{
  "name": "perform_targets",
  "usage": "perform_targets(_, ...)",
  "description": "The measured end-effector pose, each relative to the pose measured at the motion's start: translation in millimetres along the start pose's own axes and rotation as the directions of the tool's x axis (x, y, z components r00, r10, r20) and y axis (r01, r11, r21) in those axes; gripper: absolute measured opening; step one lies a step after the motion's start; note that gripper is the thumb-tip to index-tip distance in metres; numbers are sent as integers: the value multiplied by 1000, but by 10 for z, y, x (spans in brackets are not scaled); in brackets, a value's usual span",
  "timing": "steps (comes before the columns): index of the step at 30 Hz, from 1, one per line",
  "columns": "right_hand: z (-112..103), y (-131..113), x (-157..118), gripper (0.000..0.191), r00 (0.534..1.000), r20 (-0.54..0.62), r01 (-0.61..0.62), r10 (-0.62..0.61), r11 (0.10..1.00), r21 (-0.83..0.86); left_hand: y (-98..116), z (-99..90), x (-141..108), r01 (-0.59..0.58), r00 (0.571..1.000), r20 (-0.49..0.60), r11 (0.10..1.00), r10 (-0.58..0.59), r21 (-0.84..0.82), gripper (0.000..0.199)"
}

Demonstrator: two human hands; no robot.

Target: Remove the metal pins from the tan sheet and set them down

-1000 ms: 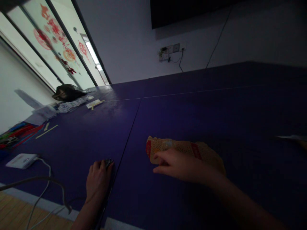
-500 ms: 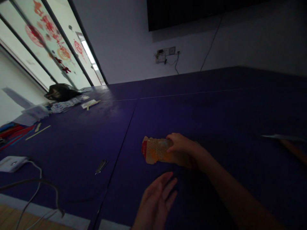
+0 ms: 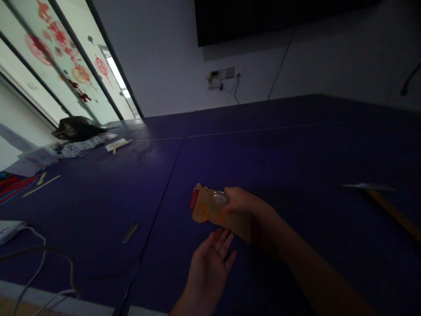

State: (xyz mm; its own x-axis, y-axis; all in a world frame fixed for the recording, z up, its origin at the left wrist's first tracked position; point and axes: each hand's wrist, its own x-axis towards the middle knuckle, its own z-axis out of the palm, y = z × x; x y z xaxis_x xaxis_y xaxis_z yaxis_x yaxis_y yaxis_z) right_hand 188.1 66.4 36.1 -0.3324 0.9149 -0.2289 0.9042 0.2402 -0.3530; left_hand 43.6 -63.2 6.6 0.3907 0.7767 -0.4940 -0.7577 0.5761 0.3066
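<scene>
A brown cardboard package (image 3: 207, 206) with a red end, dark dots and orange patches lies on the purple tabletop. It has a shiny clear patch near its middle. My right hand (image 3: 241, 201) grips the package from above, thumb on its face; the forearm hides part of its right end. Just below the package's near edge, my left hand (image 3: 210, 263) is open, palm turned up and fingers spread. Its fingertips reach close to that edge; whether they touch it I cannot tell.
A hammer (image 3: 391, 210) with a wooden handle lies at the right. Several thin metal nails (image 3: 132, 231) lie left of the table seam. Cables (image 3: 42, 250) and a white device (image 3: 11, 229) are at the left edge. A black bag (image 3: 78, 128) sits at the far left.
My left hand has moved up nearer to the package and opened its palm upward. My right hand still holds the package, which has tilted slightly. The camera view has shifted a little.
</scene>
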Motion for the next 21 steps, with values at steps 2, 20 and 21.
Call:
perform_targets(2,-6,-5,-5,38,1000,-8,18,-17,999,29,14,-20,11,4,1000,-4,1000,-4,-2,24)
perform_targets(20,203,-677,-115,34,908,-312,77,280,620,781,374,35,-200,-339,876,-83,730,475,593,50)
perform_targets(21,258,-699,-98,35,908,-303,84,289,582,809,403,27,-199,-341,865,-94,714,494,611,51)
